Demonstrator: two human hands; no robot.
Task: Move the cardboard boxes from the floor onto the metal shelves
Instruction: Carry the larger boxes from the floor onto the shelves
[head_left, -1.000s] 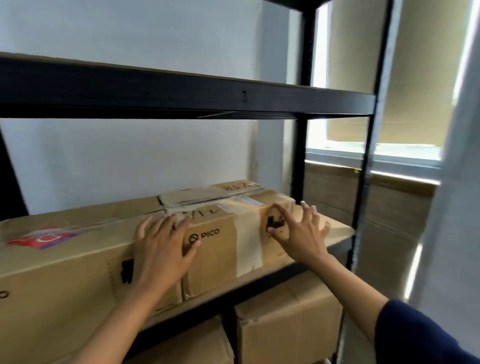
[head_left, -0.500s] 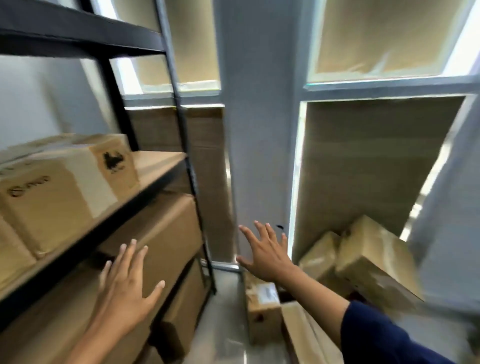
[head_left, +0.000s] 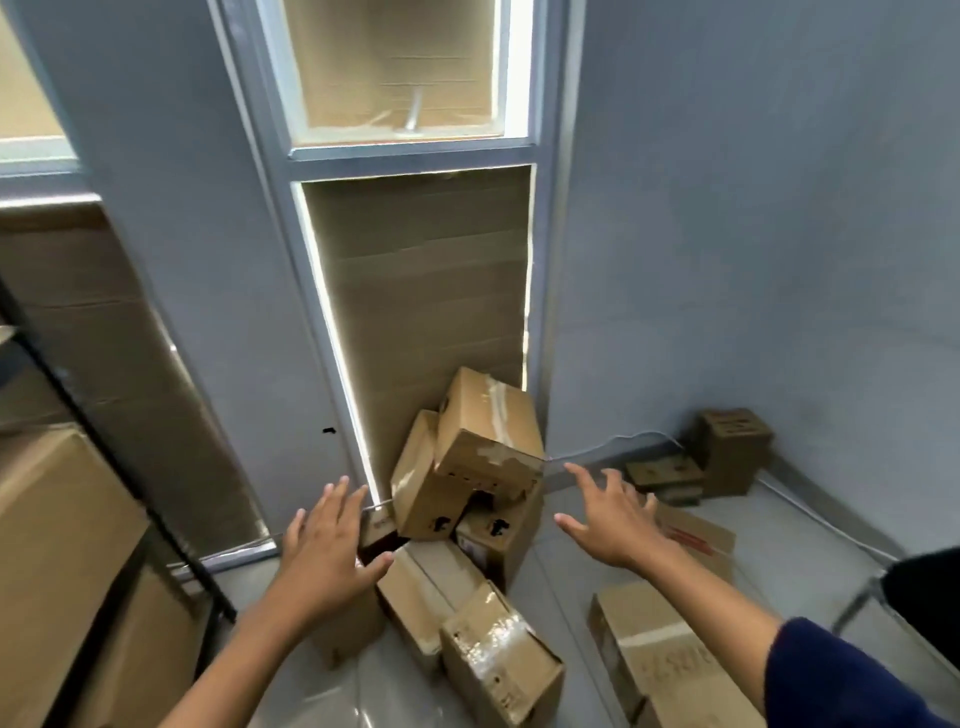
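A heap of cardboard boxes lies on the floor by the covered window. The top box (head_left: 488, 431) leans tilted against the cardboard pane, over a second tilted box (head_left: 423, 483). Lower down lie a taped box (head_left: 498, 660) and a long flat box (head_left: 660, 660) at the right. My left hand (head_left: 327, 551) hovers open with fingers spread, left of the heap and touching nothing. My right hand (head_left: 608, 514) hovers open to the heap's right, empty too. The black metal shelf frame (head_left: 104, 447) stands at the left edge, with boxes (head_left: 57, 525) stored on it.
Small dark boxes (head_left: 727, 447) sit in the far right corner on the grey floor (head_left: 810, 535). A white cable (head_left: 628, 439) runs along the wall base. A black object with a metal leg (head_left: 924, 587) shows at the right edge.
My view has swung right and down, from the shelf to the heap on the floor. Both hands left the shelved box and now reach out open toward the heap.
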